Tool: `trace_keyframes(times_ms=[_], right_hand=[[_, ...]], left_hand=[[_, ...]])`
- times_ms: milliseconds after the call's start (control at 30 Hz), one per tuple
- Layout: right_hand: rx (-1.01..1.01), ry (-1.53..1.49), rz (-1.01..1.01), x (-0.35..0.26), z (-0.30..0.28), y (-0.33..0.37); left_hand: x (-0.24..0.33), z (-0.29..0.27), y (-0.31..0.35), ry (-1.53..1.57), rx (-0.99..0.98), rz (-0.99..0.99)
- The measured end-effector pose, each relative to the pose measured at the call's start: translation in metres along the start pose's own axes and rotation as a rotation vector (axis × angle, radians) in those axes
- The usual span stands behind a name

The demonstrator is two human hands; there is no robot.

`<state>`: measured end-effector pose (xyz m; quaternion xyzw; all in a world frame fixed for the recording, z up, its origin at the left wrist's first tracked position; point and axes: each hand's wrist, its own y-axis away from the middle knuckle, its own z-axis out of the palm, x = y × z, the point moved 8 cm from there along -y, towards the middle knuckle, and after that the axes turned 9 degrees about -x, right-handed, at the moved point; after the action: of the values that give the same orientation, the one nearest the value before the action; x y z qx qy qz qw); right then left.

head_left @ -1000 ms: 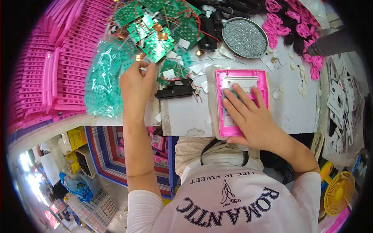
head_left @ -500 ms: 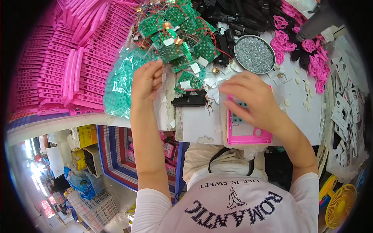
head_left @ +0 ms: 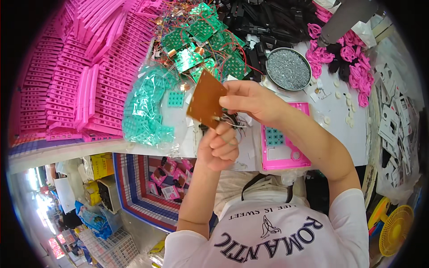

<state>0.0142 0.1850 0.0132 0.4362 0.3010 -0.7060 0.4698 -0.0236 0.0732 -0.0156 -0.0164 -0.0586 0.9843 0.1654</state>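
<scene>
Head view: your right hand (head_left: 254, 100) pinches the thin, flat brown circuit board (head_left: 205, 100) by its right edge; your left hand (head_left: 219, 148) curls at its lower corner, grip unclear. Right of the board, nearer your right hand, lies the pink plastic casing (head_left: 289, 143), long axis toward you, holding a studded teal keypad (head_left: 274, 136).

Head view: a wide fisheye, the left unit of a head-worn pair, looks down upright from above the wearer's white shirt (head_left: 272, 250), which fills the lower edge. The left hand (head_left: 219, 147) and right hand (head_left: 250, 100) sit near, mid-frame; the worktop (head_left: 335, 147) spreads behind them, a striped container (head_left: 127, 192) lies lower, and straight edges bow toward the dark rim.
</scene>
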Motion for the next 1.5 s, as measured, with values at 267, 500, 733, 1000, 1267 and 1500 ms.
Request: trace_keyframes(times_ms=[267,500,733,1000,1267,1500], right_hand=[[0.027,0.504,-0.109,-0.063,0.007,0.045],[-0.077,0.524,-0.105,-0.068,0.027,0.056],[-0.058,0.416,-0.120,-0.047,0.006,0.090],[-0.044,0.571,-0.172,-0.055,0.009,0.088],[-0.160,0.783,0.199,-0.014,0.023,0.078],[0.022,0.822,-0.104,-0.066,0.026,0.107]], left_hand=[[0.075,0.096,0.067,-1.719,0.553,0.718],[0.038,0.063,0.013,-1.317,0.226,0.032],[0.027,0.028,0.021,-0.861,0.012,0.124],[0.023,0.032,0.015,-0.886,0.003,0.228],[0.027,0.037,0.023,-0.972,-0.003,0.391],[0.014,0.049,0.027,-1.258,0.215,0.378]])
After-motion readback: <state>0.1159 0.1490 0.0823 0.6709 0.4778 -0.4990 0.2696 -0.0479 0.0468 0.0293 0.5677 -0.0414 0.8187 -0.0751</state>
